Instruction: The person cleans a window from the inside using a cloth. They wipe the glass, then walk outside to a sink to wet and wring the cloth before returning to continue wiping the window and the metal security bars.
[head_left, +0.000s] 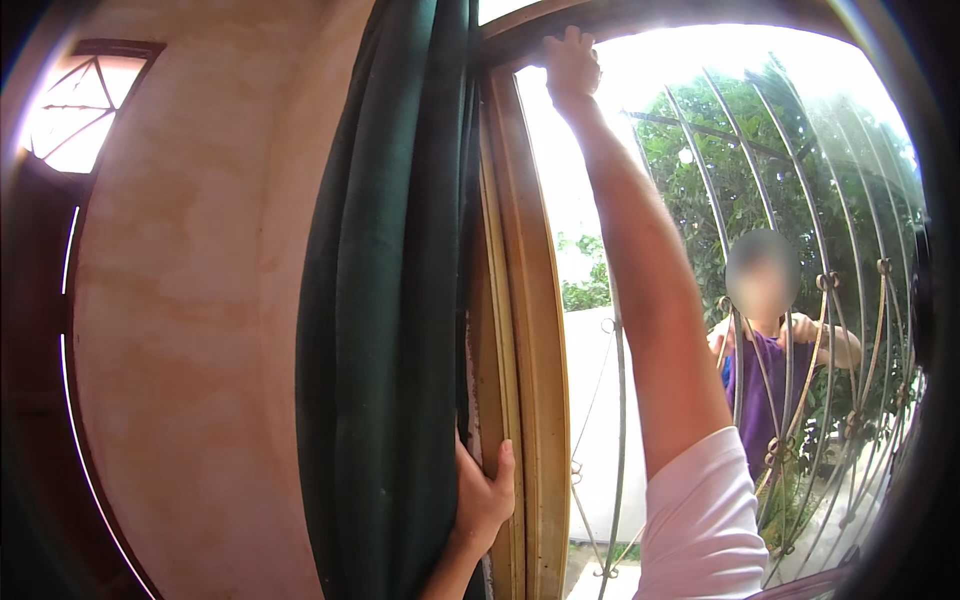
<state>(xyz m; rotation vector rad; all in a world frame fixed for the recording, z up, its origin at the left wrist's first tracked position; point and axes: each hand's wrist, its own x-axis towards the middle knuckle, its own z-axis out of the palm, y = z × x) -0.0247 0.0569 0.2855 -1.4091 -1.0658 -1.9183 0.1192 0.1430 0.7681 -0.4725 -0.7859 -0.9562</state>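
Observation:
A wooden window frame (536, 337) stands upright before me, with a dark green curtain (382, 300) hanging along its left side. My left hand (484, 487) is low down between curtain and frame, its thumb against the wood and its fingers partly hidden by the curtain's edge. High up, my right hand (574, 64) reaches the top of the frame near its upper left corner, fingers bent over or against the dark top rail (637, 26). Whether either hand grips the wood firmly does not show.
Beyond the window are curved metal bars (619, 420). A person in a purple top (769, 390) stands outside by them, hands raised at the bars. Behind are leafy trees and a white wall (600, 465). A plastered wall (187, 300) and a dark door (34, 337) lie to the left.

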